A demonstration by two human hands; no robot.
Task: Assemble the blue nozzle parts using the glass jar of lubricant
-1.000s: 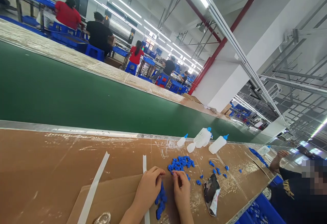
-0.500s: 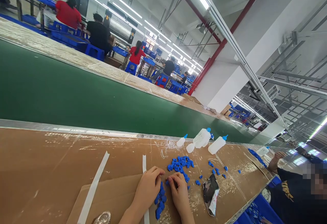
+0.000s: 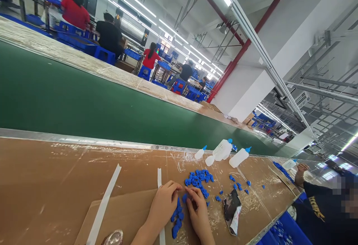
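Note:
Small blue plastic pieces, some shaped like rosettes, lie in a loose pile [image 3: 198, 178] on the cardboard-covered table just beyond my hands. A row of blue pieces [image 3: 176, 222] runs between my wrists. My left hand [image 3: 165, 202] is closed, its fingertips pressed together; whatever they hold is hidden. Close to it is my right hand [image 3: 198, 209], with thumb and forefinger apart. One blue piece [image 3: 184, 198] shows beside the right thumb tip, and I see no grip on it.
White squeeze bottles [image 3: 239, 158] with blue caps stand by the green conveyor belt [image 3: 112, 103]. A crumpled dark and white wrapper [image 3: 232, 211] lies at the right, near scattered blue pieces. White tape strips [image 3: 104, 204] cross the cardboard. A co-worker [image 3: 316, 207] sits at far right.
My right thumb and forefinger have parted from a pinch, and the blue piece beside them shows more. My left hand stays closed in nearly the same place. The view has shifted slightly.

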